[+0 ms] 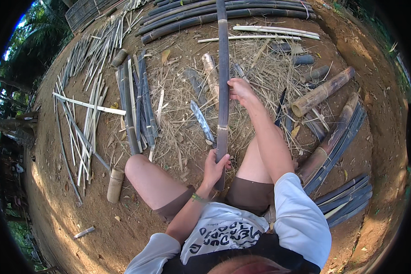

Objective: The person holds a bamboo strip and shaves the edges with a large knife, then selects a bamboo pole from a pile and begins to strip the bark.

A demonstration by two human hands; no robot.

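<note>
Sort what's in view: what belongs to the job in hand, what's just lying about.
Part of the job:
dark bamboo length, in the left hand and right hand
blade beside it, probably

Seemingly just lying about:
yellowish dry leaf
short pale piece on the soil

Left grip curls low, right grip curls farther forward.

Down the upper centre of the frame I see a charcoal pole ringed with pale tan bands. Left of it, the blade is silvery, mottled blue-grey. I make out straw-yellow shavings over reddish-brown soil, cream strips at upper left, a tan tube blotched dark brown at right, blue-grey slats at lower right. At bottom centre: brown shorts, white shirt with black lettering, green wristband.
</note>
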